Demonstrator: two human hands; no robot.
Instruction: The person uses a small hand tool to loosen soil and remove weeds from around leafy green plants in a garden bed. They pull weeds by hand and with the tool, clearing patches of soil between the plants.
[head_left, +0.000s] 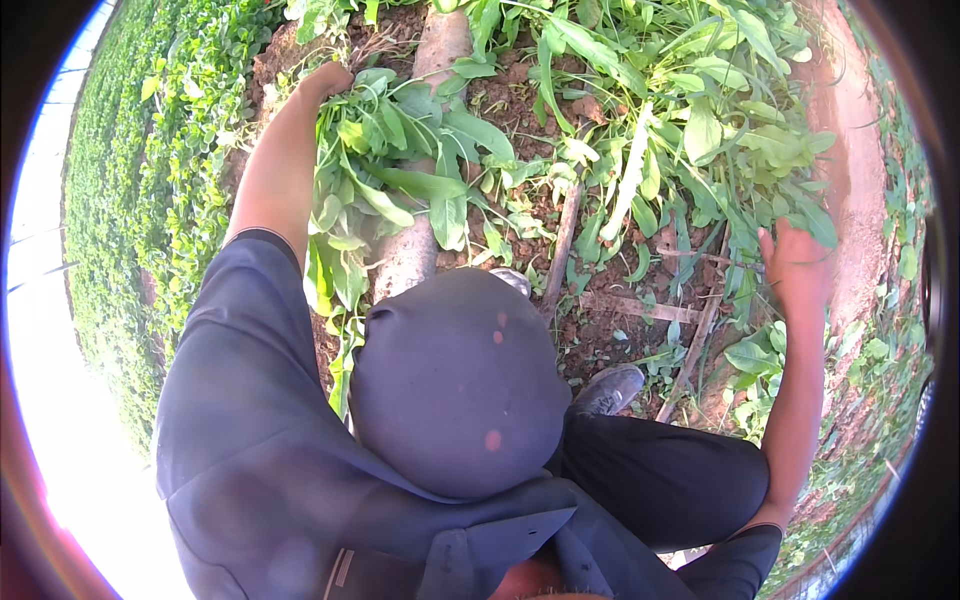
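At the upper left, my left hand (328, 81) is closed around the base of a bunch of leafy green plants (420, 150). Their broad leaves hang back toward me over a pale log (405, 262), and thin root-like strands (375, 46) show just past the fist. On the far right, my right hand (801, 262) reaches into the edge of a large clump of long-leaved plants (697, 127). Leaves cover its fingers; only the thumb side and the back of the hand show, so its grip is hidden.
Wooden sticks (561, 247) and a crossed wooden frame (694, 352) lie on the brown soil (525, 97) between my hands. One shoe (611, 386) rests beside them. Dense low crop rows (172, 150) grow at left, and a bare dirt strip (855, 165) runs along the right.
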